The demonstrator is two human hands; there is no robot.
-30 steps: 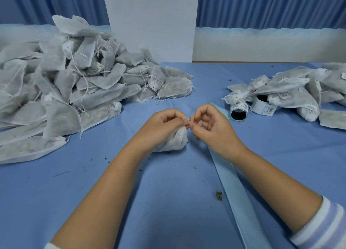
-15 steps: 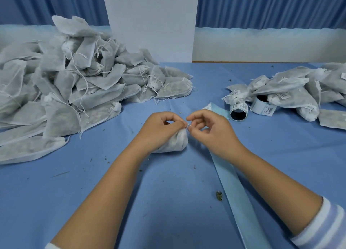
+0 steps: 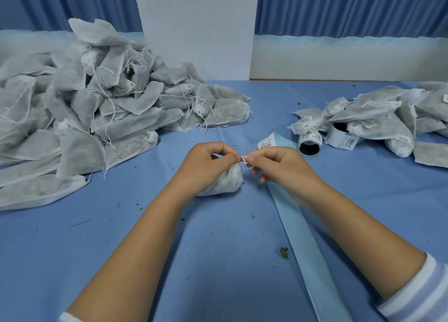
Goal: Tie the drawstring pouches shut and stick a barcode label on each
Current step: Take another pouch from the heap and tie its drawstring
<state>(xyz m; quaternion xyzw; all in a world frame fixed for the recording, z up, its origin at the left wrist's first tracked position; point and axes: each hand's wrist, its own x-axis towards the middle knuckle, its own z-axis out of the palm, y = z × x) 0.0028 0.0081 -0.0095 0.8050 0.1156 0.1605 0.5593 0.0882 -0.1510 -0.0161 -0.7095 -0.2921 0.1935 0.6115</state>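
Blue curtains [image 3: 339, 6] flank a white board [image 3: 196, 26] behind the table [image 3: 218, 273].

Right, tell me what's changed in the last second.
The right hand sank a little toward the person, uncovering the label strip's far end, and a small drawstring loop now shows pinched between both hands' fingers. The left hand still grips the pouch on the table; the left pile and right pile stayed put.

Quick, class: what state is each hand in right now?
Left hand: closed, holding the pouch at its neck.
Right hand: closed, pinching the string.
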